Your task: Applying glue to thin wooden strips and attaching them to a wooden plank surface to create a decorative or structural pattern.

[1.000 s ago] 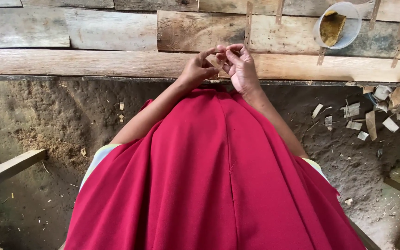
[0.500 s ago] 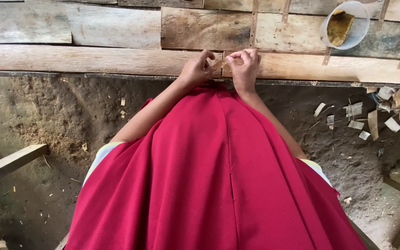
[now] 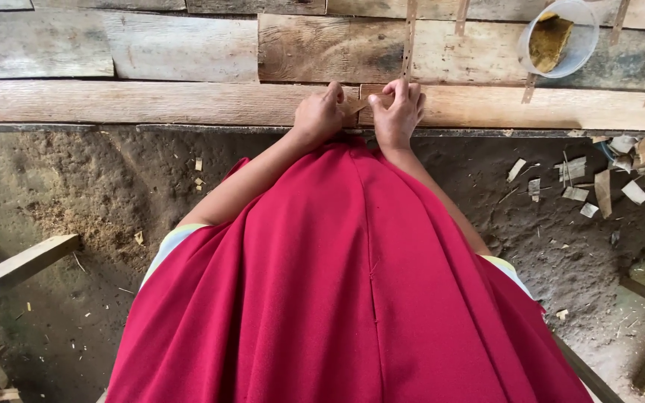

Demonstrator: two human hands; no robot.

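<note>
Hands [image 3: 321,113] [image 3: 399,112] together on small wood piece [image 3: 357,105] at plank edge [image 3: 151,104]

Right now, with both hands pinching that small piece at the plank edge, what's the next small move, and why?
Probably press the small wooden piece flat onto the plank at the foot of the thin strip. The left hand and right hand both pinch it there, fingertips together, and it sits tilted between them, not lying flat.
</note>
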